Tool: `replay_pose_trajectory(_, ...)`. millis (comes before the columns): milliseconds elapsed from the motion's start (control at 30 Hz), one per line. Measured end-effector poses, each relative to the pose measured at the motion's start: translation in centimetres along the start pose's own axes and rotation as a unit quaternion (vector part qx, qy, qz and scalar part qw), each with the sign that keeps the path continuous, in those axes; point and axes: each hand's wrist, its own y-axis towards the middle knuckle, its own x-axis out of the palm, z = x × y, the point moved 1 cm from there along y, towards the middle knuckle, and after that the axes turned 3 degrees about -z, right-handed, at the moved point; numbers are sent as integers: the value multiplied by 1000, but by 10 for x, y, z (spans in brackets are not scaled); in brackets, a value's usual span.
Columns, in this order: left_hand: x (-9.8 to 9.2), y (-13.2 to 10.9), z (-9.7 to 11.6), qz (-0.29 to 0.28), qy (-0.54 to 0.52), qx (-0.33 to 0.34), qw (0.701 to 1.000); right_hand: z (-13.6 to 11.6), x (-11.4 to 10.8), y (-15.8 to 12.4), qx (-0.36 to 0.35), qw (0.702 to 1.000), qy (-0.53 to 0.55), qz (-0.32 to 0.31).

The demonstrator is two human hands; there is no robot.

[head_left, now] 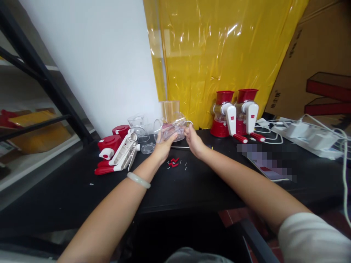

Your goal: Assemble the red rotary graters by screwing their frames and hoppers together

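A clear plastic rotary grater body (170, 109) is raised a little above the black table, its wide tube pointing left and its square hopper upward. My left hand (165, 144) is wrapped round it from below, thumb along the near side. At its right end, my right hand (193, 140) is closed with the fingertips pinched together. A small pale ring-like edge (189, 122) shows just above those fingertips; what they pinch is too small to make out. Small red plastic parts (173, 162) and several short pins (185, 166) lie on the table below both hands.
Two assembled red-and-white graters (225, 113) stand at the back right. At left lie red bases (109, 142), white crank handles (123, 153) and clear parts (148, 148). A blurred flat device (265, 164), a power strip (309, 140) and cables occupy the right side.
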Motion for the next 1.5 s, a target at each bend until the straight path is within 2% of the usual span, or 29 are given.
replay_pose_trajectory(133, -3, 0, 10, 42, -26, -36, 998, 1, -12, 3, 29, 999, 9, 45)
replay_pose_trajectory(267, -1, -3, 16, 58, -36, -75, 995, 11, -7, -4, 48, 998, 19, -21)
replay_pose_trajectory(367, 4, -8, 18, 36, -38, -59, 997, 17, 2, -15, 56, 993, 64, -79)
replay_pose_trajectory(433, 6, -11, 20, 23, -43, -44, 998, 16, 5, -21, 56, 990, 89, -95)
replay_pose_trajectory(633, 9, -14, 19, 27, -31, -35, 999, 5, 7, -32, 35, 988, 116, -96)
replay_pose_trajectory(867, 9, -15, 14, 41, -34, -26, 998, 5, 17, -38, 7, 993, 61, -101)
replay_pose_trajectory(1133, 15, -20, 12, 36, -58, -8, 998, 10, 15, -32, -76, 994, 7, -77)
replay_pose_trajectory(1333, 19, -23, 14, 55, -66, -25, 996, 10, 20, -40, -80, 996, -18, -41)
replay_pose_trajectory(1500, 23, -26, 16, 49, -65, -25, 996, 5, 21, -46, -88, 994, -71, 2)
